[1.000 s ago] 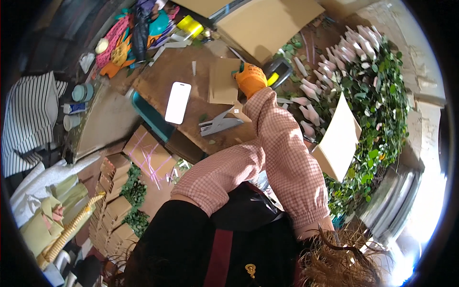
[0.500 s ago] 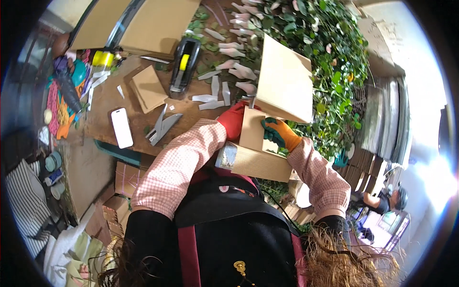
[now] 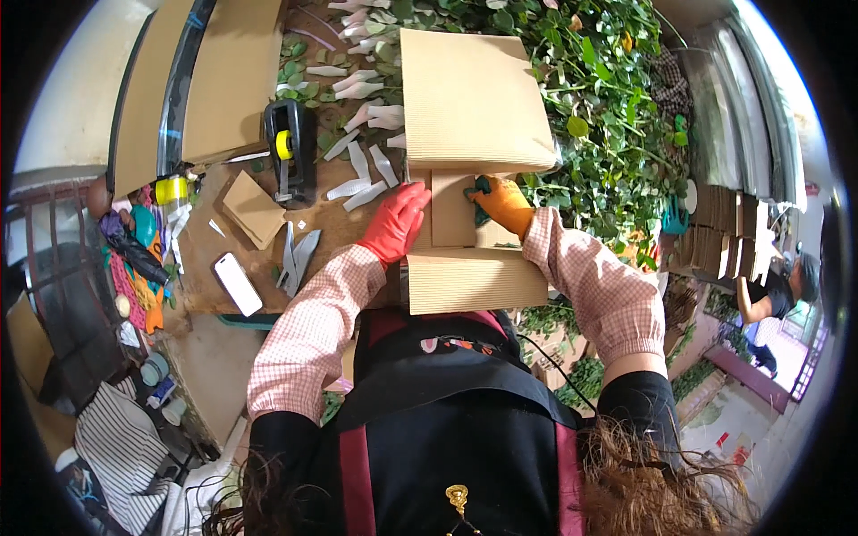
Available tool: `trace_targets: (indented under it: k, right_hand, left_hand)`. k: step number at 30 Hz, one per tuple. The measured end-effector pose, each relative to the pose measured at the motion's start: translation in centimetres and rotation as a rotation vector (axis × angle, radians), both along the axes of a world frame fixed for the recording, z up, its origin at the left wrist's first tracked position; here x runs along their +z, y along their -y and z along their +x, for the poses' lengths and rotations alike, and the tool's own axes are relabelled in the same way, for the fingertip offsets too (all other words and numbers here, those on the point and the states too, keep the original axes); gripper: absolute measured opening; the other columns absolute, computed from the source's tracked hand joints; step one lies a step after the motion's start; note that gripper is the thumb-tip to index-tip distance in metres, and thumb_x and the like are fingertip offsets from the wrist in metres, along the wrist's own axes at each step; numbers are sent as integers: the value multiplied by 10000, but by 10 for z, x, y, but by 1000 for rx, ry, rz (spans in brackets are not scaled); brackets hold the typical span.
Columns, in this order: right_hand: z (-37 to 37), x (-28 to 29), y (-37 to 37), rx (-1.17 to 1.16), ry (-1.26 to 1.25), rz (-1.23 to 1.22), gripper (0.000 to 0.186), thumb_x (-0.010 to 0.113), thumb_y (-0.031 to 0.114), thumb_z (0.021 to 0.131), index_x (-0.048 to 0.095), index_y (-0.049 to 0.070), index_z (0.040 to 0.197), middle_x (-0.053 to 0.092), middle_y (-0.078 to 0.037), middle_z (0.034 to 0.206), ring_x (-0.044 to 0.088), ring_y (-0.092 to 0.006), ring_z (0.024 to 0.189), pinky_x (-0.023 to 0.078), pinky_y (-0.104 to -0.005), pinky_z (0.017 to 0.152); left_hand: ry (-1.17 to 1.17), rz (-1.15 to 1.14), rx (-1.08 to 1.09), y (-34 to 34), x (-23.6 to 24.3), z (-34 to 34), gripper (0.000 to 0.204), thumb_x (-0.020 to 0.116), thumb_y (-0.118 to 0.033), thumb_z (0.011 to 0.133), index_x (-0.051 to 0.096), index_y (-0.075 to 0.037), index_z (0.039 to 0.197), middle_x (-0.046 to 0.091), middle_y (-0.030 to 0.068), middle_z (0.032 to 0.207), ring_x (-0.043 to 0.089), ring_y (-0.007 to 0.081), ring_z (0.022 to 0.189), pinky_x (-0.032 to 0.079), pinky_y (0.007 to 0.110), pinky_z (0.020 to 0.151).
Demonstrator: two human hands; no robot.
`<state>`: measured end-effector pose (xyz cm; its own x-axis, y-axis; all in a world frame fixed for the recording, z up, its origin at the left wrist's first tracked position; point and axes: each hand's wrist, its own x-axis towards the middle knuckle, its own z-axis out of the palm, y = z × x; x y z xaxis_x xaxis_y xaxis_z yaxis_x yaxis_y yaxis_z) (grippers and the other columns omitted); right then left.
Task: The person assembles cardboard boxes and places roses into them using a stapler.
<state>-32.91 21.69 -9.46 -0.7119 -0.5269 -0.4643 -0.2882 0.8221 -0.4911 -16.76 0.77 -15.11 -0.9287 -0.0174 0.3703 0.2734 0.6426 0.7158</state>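
Head view | brown worktop (image 3: 335,228), leafy heap (image 3: 599,116) | ribbed cardboard (image 3: 474,107), smooth panel (image 3: 451,210) | hands apart: left hand (image 3: 395,223) along cardboard edge, right hand (image 3: 502,205) curled at panel; grips unclear

Ribbed tan cardboard (image 3: 475,105), spread open; smaller plain card piece (image 3: 452,211) across middle.

At two o'clock the fingertips of my right hand (image 3: 509,206) are too dark for me to tell whether they grip the cardboard piece (image 3: 453,213). The leaves (image 3: 601,105) run off the top edge at one. At nine the phone (image 3: 239,284) is too glaring to read; at three a co-worker (image 3: 779,291) is too small for detail.
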Motion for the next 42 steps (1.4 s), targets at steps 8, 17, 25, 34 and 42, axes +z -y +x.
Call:
trace_targets:
  k: [8,17,25,34,42]
  right_hand:
    - [-14,10,-17,296,48,132,501,610,400,894,617,57,1259,695,-210,1064,656,-367,1004,507,-457,886]
    - [-134,176,-52,233,-743,378,287,598,258,918,593,124,1172,663,-83,1057,636,-263,1011,511,-363,864]
    - [-180,134,-31,478,-895,352,408,574,140,887,546,208,1288,625,-41,1136,559,-259,1164,444,-456,938]
    - [-200,185,-161,247,-1153,414,427,648,142,810,586,175,1232,601,-97,1175,598,-284,1084,451,-431,936]
    - [-193,167,-57,239,-870,357,472,588,81,852,558,200,1308,574,-97,1108,605,-303,1034,503,-438,851]
  left_hand:
    - [129,-260,-250,1,50,-25,524,739,-310,806,624,-259,1314,536,58,1419,540,360,1207,486,460,995]
    - [161,-552,-280,-4,55,-19,552,657,-338,865,549,-153,1374,489,88,1452,437,285,1345,318,505,1124]
    - [176,-328,-367,-4,63,-28,489,662,-199,850,582,-61,1312,579,123,1334,525,309,1260,407,447,1088]
    - [125,-302,-383,-8,66,-35,443,648,-178,860,604,-90,1292,603,115,1314,561,311,1218,422,458,1068]
    - [108,-326,-357,-1,57,-28,489,659,-162,846,575,-95,1323,597,129,1315,571,334,1193,421,471,1065]
